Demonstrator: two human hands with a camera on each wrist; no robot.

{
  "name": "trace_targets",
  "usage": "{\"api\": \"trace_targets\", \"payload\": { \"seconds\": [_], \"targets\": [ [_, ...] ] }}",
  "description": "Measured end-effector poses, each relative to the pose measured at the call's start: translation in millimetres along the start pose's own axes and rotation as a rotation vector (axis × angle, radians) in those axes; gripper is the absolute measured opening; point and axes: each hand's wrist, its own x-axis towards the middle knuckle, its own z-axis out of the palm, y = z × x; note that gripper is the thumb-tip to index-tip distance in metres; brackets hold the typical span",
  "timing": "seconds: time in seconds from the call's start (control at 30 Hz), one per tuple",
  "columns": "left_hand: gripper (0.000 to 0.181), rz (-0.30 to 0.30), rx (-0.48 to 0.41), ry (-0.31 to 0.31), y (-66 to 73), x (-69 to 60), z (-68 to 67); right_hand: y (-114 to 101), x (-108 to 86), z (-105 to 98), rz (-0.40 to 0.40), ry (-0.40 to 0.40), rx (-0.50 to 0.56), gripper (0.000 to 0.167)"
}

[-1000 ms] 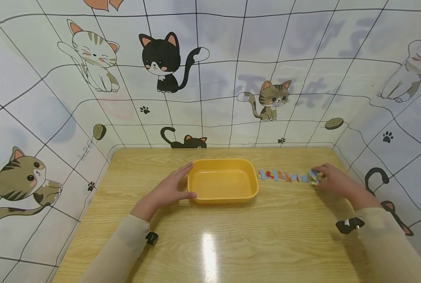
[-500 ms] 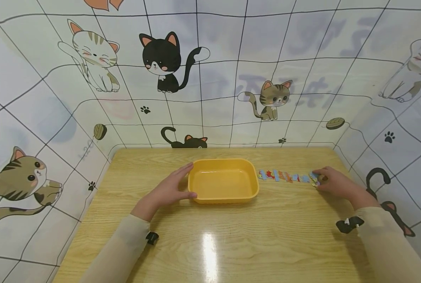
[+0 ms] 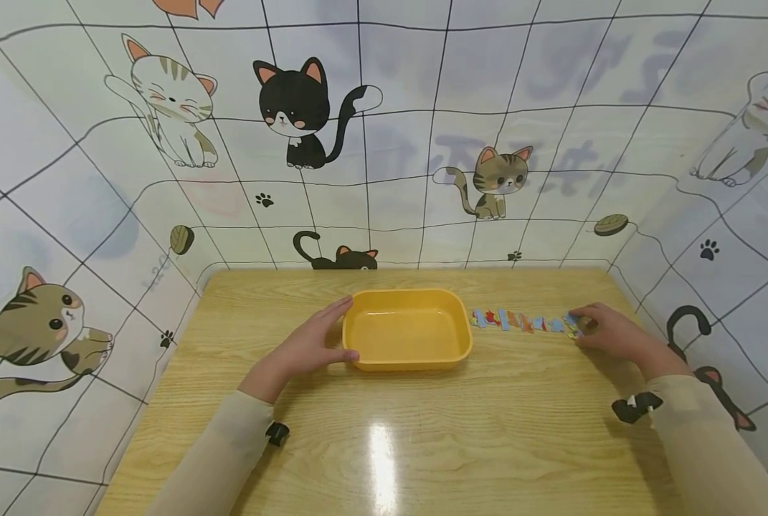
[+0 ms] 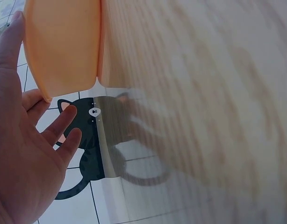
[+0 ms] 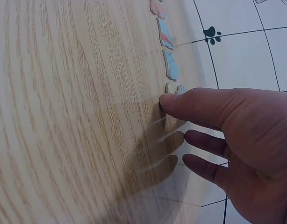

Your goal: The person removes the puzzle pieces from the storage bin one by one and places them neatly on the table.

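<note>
My left hand (image 3: 309,345) holds the left end of a yellow plastic tray (image 3: 407,366), thumb at the front corner and fingers at the back one. In the left wrist view, the tray's wall (image 4: 64,46) stands between thumb and fingers. A row of small jigsaw puzzle pieces (image 3: 511,320) runs rightward from the tray along the table. At its right end, my right hand (image 3: 612,337) grips a yellow-and-blue puzzle piece (image 3: 572,327) flat on the table between thumb and index finger. In the right wrist view, the thumb (image 5: 195,105) hides most of that piece; a blue piece (image 5: 170,65) lies beyond it.
The wooden table (image 3: 461,437) has a bright glare streak near its front. Cat-printed, grid-patterned sheeting (image 3: 396,143) walls it in at the back and both sides. Black straps (image 3: 638,406) with cameras are on the wrists.
The right-end puzzle piece has shifted slightly and turned a little under my right fingers, now lying in line with the row. The left hand and the tray stay put.
</note>
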Motion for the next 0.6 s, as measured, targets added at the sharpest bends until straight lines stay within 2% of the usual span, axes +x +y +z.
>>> {"api": "trace_targets", "payload": {
  "seconds": [0.33,0.6],
  "targets": [
    [0.114,-0.005,-0.010,0.002,6.0,-1.5,-2.2,1.2,-2.6,-1.1,-0.010,0.016,0.039,0.069],
    [0.115,-0.008,-0.001,0.002,6.8,-1.4,-2.7,-9.7,-7.1,-1.0,-0.027,0.065,0.060,0.066]
  ]
}}
